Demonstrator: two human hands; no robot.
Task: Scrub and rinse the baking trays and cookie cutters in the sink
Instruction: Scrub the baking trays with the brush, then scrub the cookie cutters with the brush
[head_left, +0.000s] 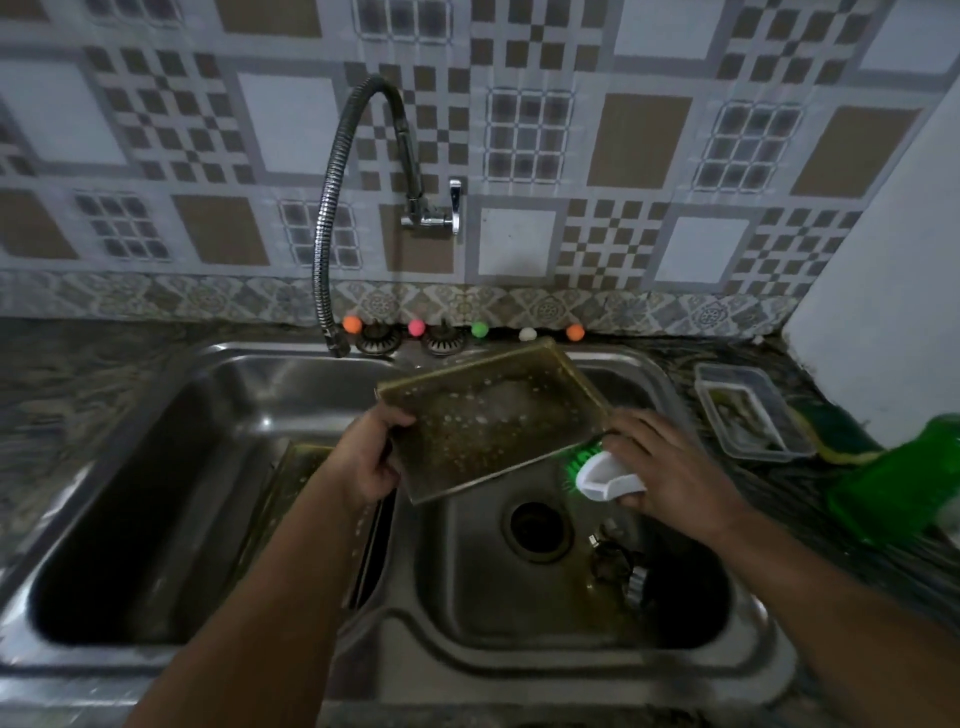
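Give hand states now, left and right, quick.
Left hand: fingers grip the soapy rectangular metal baking tray by its left edge.
Right hand: grips the white-handled, green-bristled scrub brush.

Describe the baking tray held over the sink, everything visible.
The baking tray is rectangular, shallow, with a raised rim; it looks like dark, stained metal. Its inner face is dotted with white suds and foam. It is tilted above the right basin. The left hand grips its left edge; the right hand holds a white brush with green bristles against its lower right corner.
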